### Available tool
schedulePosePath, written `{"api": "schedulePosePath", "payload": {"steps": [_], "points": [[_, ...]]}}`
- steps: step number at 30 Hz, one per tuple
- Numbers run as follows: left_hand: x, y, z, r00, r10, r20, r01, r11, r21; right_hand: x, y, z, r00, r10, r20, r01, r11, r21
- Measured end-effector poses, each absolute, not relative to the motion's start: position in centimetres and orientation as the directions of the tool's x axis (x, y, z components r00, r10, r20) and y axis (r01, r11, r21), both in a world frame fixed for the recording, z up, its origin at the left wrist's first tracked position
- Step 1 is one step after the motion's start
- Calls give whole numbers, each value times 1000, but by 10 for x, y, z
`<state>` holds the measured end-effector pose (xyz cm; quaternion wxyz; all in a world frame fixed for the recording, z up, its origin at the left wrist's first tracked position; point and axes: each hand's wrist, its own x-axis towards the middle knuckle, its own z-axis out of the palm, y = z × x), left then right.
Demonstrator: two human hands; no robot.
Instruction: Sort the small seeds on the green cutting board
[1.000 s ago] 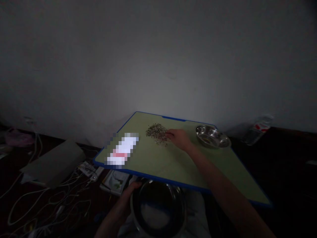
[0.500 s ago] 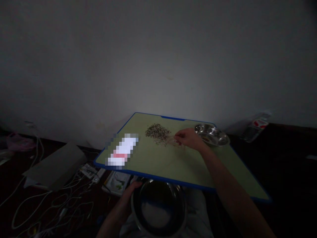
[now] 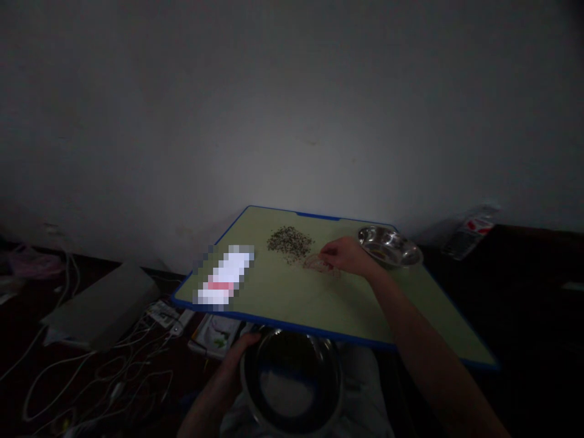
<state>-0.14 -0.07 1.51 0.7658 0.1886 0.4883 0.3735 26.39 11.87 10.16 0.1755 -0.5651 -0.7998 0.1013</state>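
Note:
My right hand (image 3: 345,255) is closed in a pinch on a small clear plastic piece (image 3: 314,263) held low over the board; its exact kind is hard to make out in the dim light. Just to its left is a loose pile of small dark and pale grains (image 3: 288,241), spread on a pale green board (image 3: 283,298) with a blue edge. Down at my lap, my left hand (image 3: 244,356) grips the left side of a shiny metal bowl (image 3: 337,389). This bowl's inside is dark, with a pale reflection. A second metal bowl (image 3: 410,254) stands on the board behind my right hand.
A blurred-out bright phone-like slab (image 3: 225,278) lies at the board's left. White cables (image 3: 98,365), a grey box (image 3: 104,304) and a tray (image 3: 216,336) are on the floor at left. A clear package (image 3: 472,231) with red marks sits at right by the wall.
The clear plastic piece has shifted slightly toward me, away from the edge of the grain pile. My left hand and the lap bowl hold almost the same place.

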Motion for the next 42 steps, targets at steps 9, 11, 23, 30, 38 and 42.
{"api": "schedulePosePath", "payload": {"steps": [9,11,23,30,38,42], "points": [[0,-2,19,269,759,-593,-387,649,655,268,122,102,-294,939,177,890,337,-307],[0,-2,19,265,764,-589,-382,644,663,269,122,102,-293,940,174,888,336,-316],[-1,-1,13,255,774,-580,-418,629,656,267,122,101,-291,940,179,909,330,-256],[-3,0,9,282,770,-573,-365,638,678,261,123,96,-285,943,170,919,320,-231],[-4,0,7,278,762,-584,-360,647,672,256,125,90,-328,926,188,919,359,-165],[-6,1,3,288,764,-577,-360,645,674,253,122,89,-344,918,197,923,369,-110]]}}
